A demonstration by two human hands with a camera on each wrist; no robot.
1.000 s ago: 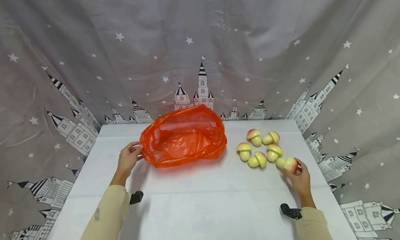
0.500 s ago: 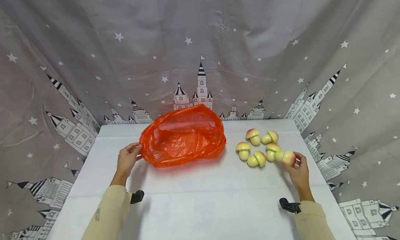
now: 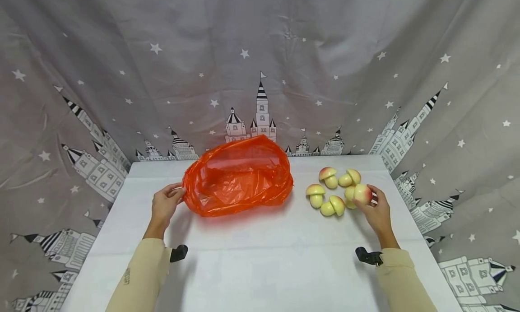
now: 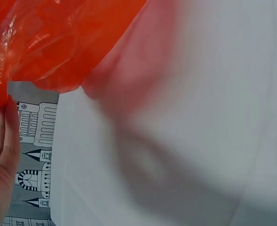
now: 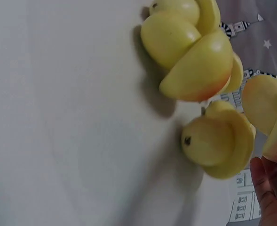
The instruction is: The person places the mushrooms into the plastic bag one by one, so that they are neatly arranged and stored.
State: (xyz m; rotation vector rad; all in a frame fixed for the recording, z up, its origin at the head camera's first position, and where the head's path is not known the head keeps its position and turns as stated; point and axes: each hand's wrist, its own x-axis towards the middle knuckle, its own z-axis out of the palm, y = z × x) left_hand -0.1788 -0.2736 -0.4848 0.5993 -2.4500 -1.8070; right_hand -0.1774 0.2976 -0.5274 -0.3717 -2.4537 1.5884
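Observation:
A red-orange plastic bag (image 3: 239, 209) stands with its mouth spread wide at the middle-left of the table. My left hand (image 3: 164, 208) pinches the bag's left rim; in the left wrist view the fingers meet the red film (image 4: 58, 52). On the right, my right hand (image 3: 378, 215) grips a toy mushroom (image 3: 363, 193) by its yellow-and-red cap. That mushroom is raised above the others and overlaps one mushroom (image 3: 349, 199) in the head view. In the right wrist view, the held mushroom (image 5: 265, 103) shows at the right edge, above the fingertips.
Several more yellow mushrooms with reddish caps lie grouped on the white table (image 3: 264, 267), including one nearest the bag (image 3: 315, 196) and one at the back (image 3: 328, 177). A grey curtain (image 3: 325, 77) printed with castles and stars hangs behind and at both sides.
My right hand has lifted the mushroom from the right end of the group and moved it left and away from me. My left hand stays at the bag's rim.

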